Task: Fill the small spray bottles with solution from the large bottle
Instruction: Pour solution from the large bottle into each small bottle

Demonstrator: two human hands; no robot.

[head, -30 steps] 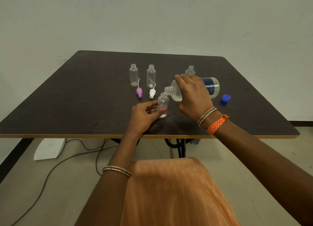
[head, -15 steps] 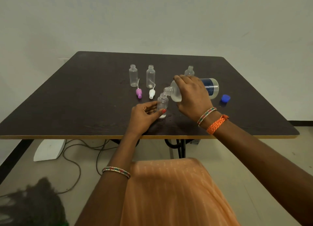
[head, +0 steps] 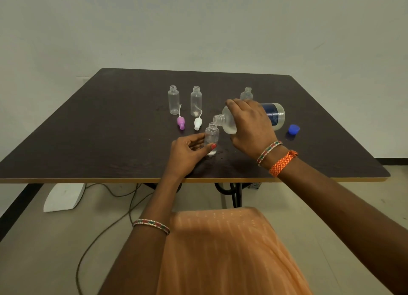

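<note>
Floor: pale, with dark cables (head: 106,226) and a white thing (head: 64,196) under the table.
Table (head: 92,140): dark brown top, light edge.
Left hand (head: 187,154): fingers wrapped round the small bottle (head: 211,138), standing upright.
Right hand (head: 250,127): gripping the big bottle (head: 273,115), tipped, mouth just over the small one.
Blue cap (head: 293,129): beside the big bottle.
Pink top (head: 181,122), white top (head: 197,123): lying down.
Far bottles (head: 173,99): three, open.
Wall: plain, pale.

We're looking at a bare, plain indoor room, more a makeshift work or recording corner than a kitchen or lab: a blank pale wall (head: 198,25) runs behind a dark laminate table (head: 99,127) with a light edge strip. Below it, a pale tiled floor (head: 33,250) carries loose cables (head: 106,228) trailing past a white device (head: 64,196), and black metal table legs (head: 234,193) show under the top.
</note>
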